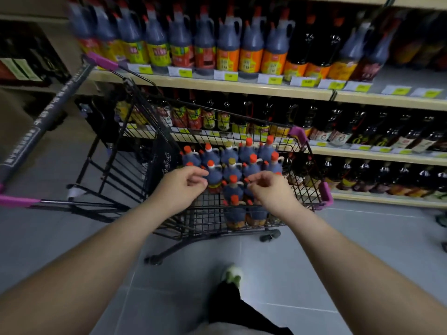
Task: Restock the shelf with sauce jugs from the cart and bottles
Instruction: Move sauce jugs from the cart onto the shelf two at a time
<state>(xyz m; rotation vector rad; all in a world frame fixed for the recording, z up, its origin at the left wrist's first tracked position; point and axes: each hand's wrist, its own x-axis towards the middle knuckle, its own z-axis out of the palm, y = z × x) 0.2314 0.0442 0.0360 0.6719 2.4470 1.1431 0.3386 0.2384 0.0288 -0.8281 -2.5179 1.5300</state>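
Note:
A black wire cart [302, 151] with purple corners stands before the shelf and holds several dark sauce jugs [232, 165] with red caps. My left hand [180, 186] hovers over the cart's near left side, fingers loosely curled, holding nothing. My right hand [268, 189] hovers over the near right jugs, fingers also loosely curled and empty. Neither hand plainly touches a jug. The top shelf [217, 84] carries a full row of dark jugs with yellow, red and orange labels [227, 42].
Lower shelves [362, 153] hold rows of dark bottles. The cart's handle [36, 131] runs out to the left. Grey tiled floor lies around it. My foot in a light shoe [232, 274] stands just behind the cart.

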